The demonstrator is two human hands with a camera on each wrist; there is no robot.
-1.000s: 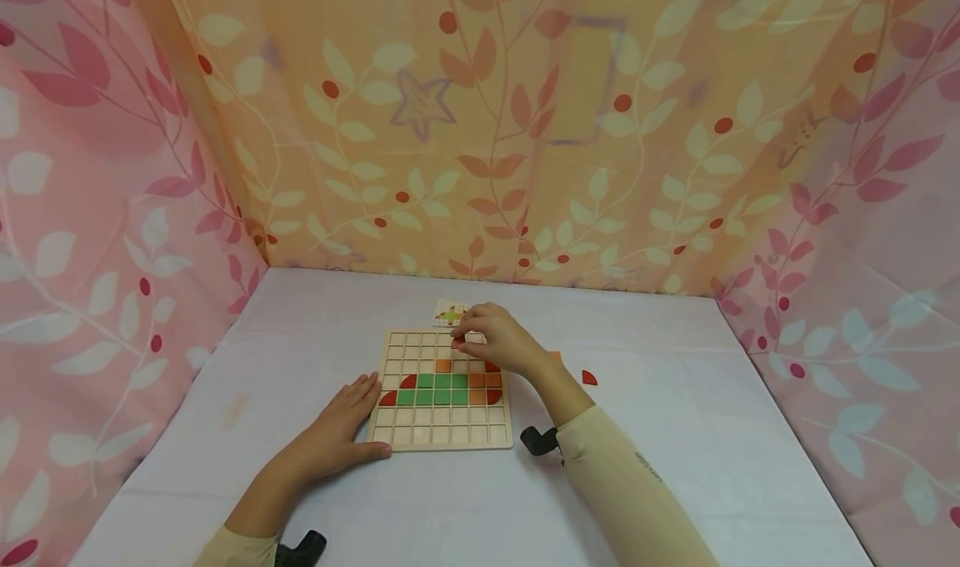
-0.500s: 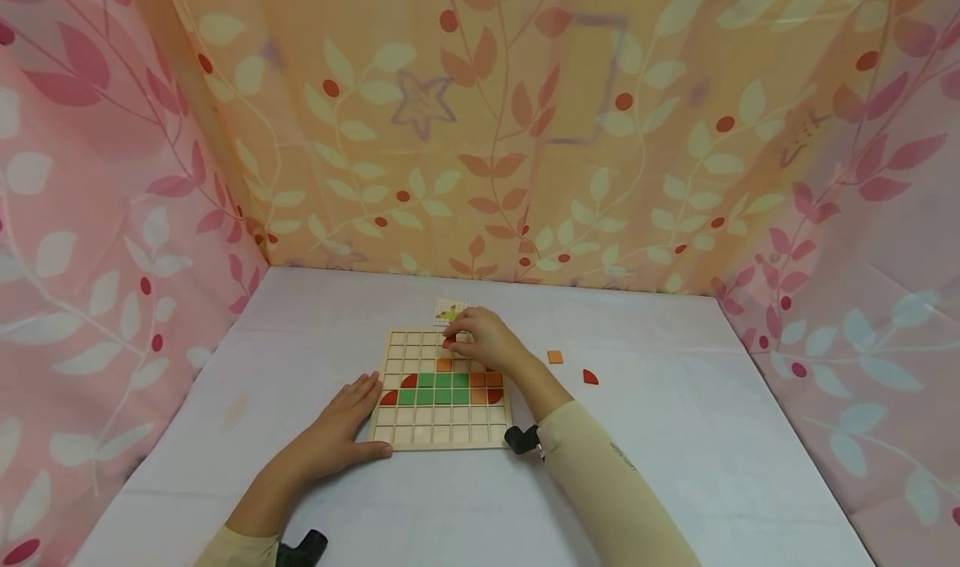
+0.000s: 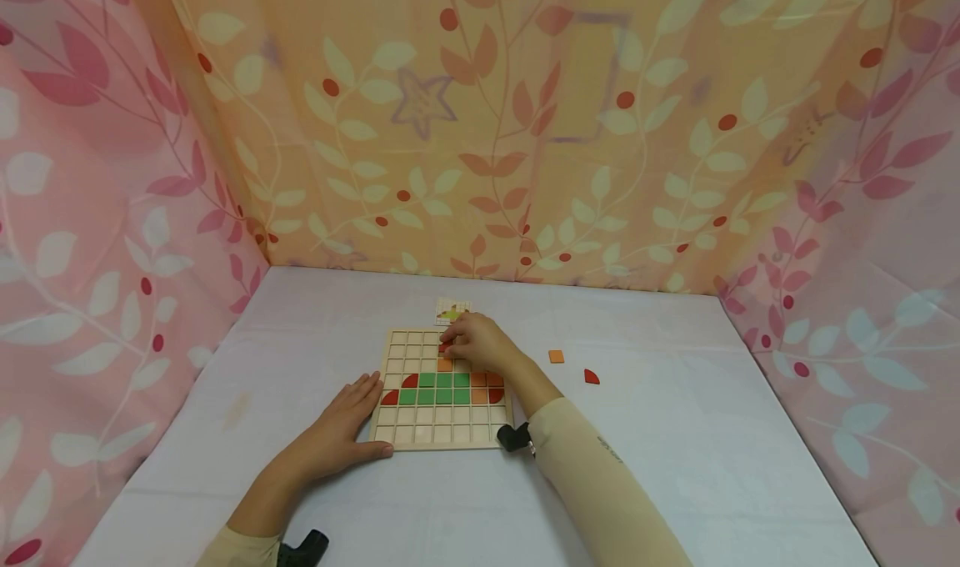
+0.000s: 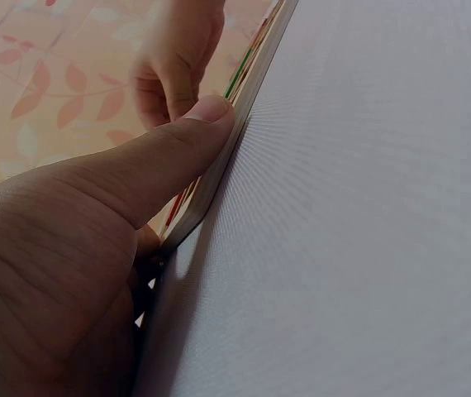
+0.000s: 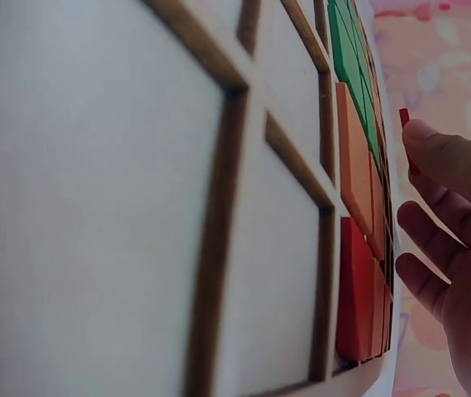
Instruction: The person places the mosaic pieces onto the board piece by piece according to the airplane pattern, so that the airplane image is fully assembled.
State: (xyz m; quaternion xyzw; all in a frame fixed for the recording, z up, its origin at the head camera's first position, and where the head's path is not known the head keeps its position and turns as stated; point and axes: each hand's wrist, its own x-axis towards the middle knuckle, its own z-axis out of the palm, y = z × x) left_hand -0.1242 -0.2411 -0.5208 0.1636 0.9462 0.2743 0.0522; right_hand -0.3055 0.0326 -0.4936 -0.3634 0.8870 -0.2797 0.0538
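Note:
A wooden grid board [image 3: 433, 437] lies in the middle of the table. My left hand [image 3: 339, 427] rests at its near left corner, fingers straight along the left edge and thumb [image 4: 206, 112] on the front edge. Over the upper part of the board, my right hand [image 3: 483, 343] pinches a red quarter-circle tile [image 5: 406, 136] between thumb and fingers. That tile hovers just past an orange square tile [image 3: 445, 365] set in the grid. Below are two rows with green square tiles [image 3: 442, 388] in the middle, orange squares on the right and red quarter-circles [image 3: 390, 398] at the ends.
Beyond the board's far edge lies a small pattern card [image 3: 452, 310], partly covered by the right hand. To the right of the board are a loose orange square [image 3: 556, 356] and a loose red quarter-circle [image 3: 592, 376] on the white tablecloth [image 3: 675, 450]. Patterned curtains [image 3: 480, 133] surround the table.
My right hand has moved slightly left and nearer to me with the red quarter-circle tile, uncovering the loose orange square on the table. My left hand has stayed in place.

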